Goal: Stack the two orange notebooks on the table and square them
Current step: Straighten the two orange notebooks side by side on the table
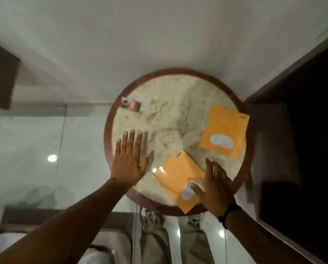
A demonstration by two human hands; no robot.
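Two orange notebooks lie apart on a round stone-topped table (165, 111). The near notebook (175, 174) sits turned at an angle at the table's front edge, one corner hanging over the rim. The far notebook (225, 130) lies at the right side, reaching the wooden rim. My right hand (214, 185) hovers with fingers spread over the near notebook's right edge, thumb over its white label; contact is unclear. My left hand (129, 157) is flat and open over the table's left edge, holding nothing.
A small dark packet (131, 106) lies at the table's far left. The table has a raised wooden rim (107, 134). A dark cabinet (302, 130) stands close on the right, a white wall behind, glossy floor and my legs (178, 239) below.
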